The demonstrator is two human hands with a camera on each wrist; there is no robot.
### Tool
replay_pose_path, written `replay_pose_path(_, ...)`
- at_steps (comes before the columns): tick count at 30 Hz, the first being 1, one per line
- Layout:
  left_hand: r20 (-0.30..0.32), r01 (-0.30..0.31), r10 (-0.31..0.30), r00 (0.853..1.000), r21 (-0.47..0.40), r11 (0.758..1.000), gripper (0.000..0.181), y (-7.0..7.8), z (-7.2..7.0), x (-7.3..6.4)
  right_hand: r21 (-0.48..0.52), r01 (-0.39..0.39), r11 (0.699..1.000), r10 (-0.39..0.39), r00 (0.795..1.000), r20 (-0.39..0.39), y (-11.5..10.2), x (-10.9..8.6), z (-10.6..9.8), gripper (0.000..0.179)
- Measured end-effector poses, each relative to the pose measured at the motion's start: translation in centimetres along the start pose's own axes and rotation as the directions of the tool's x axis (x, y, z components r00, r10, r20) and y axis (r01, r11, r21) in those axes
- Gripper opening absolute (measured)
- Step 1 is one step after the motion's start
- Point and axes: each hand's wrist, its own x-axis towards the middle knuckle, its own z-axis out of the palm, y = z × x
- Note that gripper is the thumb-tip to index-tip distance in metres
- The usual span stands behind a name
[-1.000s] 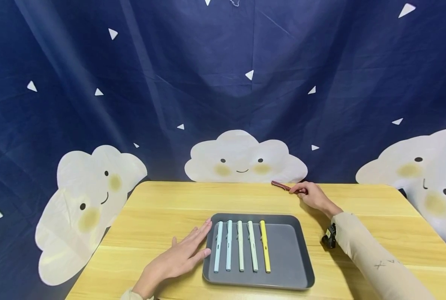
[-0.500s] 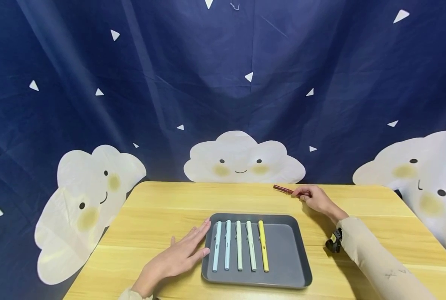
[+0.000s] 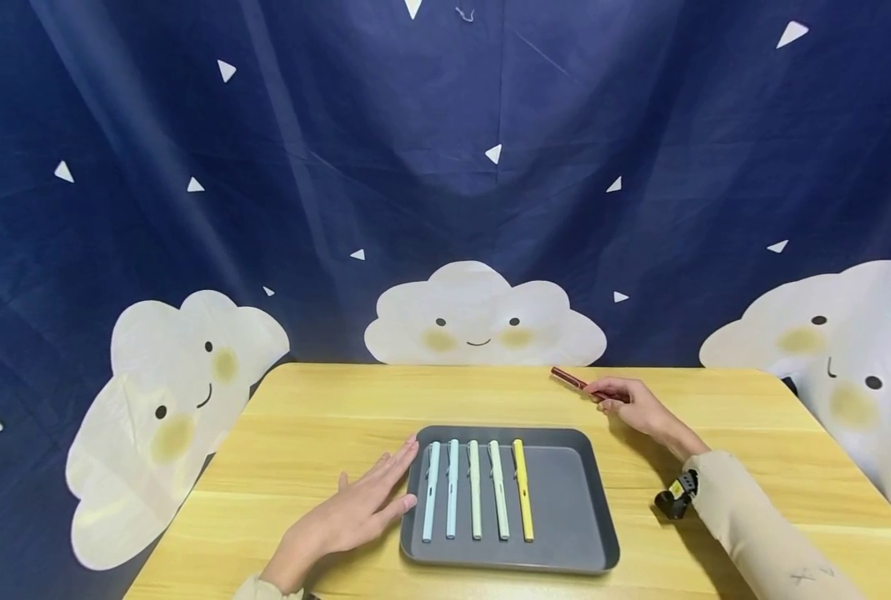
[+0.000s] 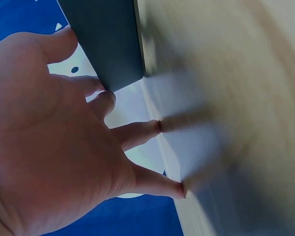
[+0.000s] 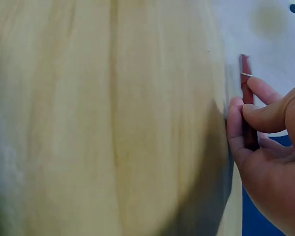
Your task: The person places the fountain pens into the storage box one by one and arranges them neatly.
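Behind the tray's right rear corner, my right hand (image 3: 640, 407) pinches a dark red pen (image 3: 568, 378). In the right wrist view the thumb and fingers press on the red pen (image 5: 248, 93) from both sides. My left hand (image 3: 351, 510) lies at the grey tray's (image 3: 576, 550) left edge, its fingers extended and the thumb touching the rim. The left wrist view shows those fingertips against the tray wall (image 4: 108, 44) and the table. Inside the tray lie two light blue pens (image 3: 431, 493) (image 3: 453, 492), two pale green pens (image 3: 475, 492) (image 3: 499, 492) and a yellow pen (image 3: 523, 492), side by side.
The wooden table (image 3: 325, 400) ends at a dark blue curtain (image 3: 325, 150) with white clouds behind it. A black device (image 3: 676, 495) is strapped at the right wrist, over the table to the right of the tray.
My right hand, with the red pen in its grip, has shifted slightly right and toward me. The left hand and the tray pens keep their places; the whole view drifts a little left.
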Motion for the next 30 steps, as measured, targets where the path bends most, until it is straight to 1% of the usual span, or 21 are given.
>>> replay_pose_path(2,-0.001,-0.001,0.001,1.000,0.001,1.000,0.070,0.0,0.0,-0.1,0.069,-0.014,0.998,0.014,1.000,0.002,0.1,-0.2,0.0,0.034)
replay_pose_path(4,-0.003,0.000,0.000,1.000,0.001,1.000,0.070,-0.1,0.1,-0.1,0.115,-0.024,0.993,0.023,1.000,0.004,0.0,-0.5,-0.1,0.035)
replay_pose_path(7,-0.002,0.000,0.000,1.000,0.000,1.000,0.070,-0.1,0.1,-0.1,0.149,-0.028,0.989,0.027,1.000,0.008,-0.2,-0.8,-0.4,0.034)
replay_pose_path(9,-0.003,0.001,-0.001,1.000,0.000,1.000,0.070,-0.2,0.1,0.0,0.153,-0.032,0.988,0.032,0.999,0.003,-0.4,-1.0,-0.5,0.033)
replay_pose_path(14,-0.001,-0.002,0.002,1.000,0.003,1.000,0.070,-0.2,0.0,0.1,0.175,-0.018,0.984,0.030,0.997,-0.066,-0.6,-1.2,-0.4,0.030)
replay_pose_path(17,0.005,-0.004,0.004,1.000,0.004,1.000,0.070,-0.2,0.1,0.1,0.196,0.005,0.981,0.017,0.994,-0.111,-0.6,-1.5,-0.2,0.032)
replay_pose_path(24,0.008,-0.002,0.002,1.000,0.004,1.000,0.070,-0.1,0.1,0.2,0.275,0.094,0.957,-0.058,0.989,-0.135,-1.0,-2.2,0.4,0.032)
replay_pose_path(27,0.005,-0.003,0.003,1.000,0.004,1.000,0.070,-0.1,0.0,0.2,0.255,0.086,0.963,-0.048,0.987,-0.151,-1.2,-2.6,0.6,0.033)
replay_pose_path(30,0.004,-0.005,0.005,1.000,0.003,1.000,0.070,-0.1,0.0,0.2,0.205,0.047,0.978,-0.010,0.984,-0.176,-1.4,-3.2,0.7,0.034)
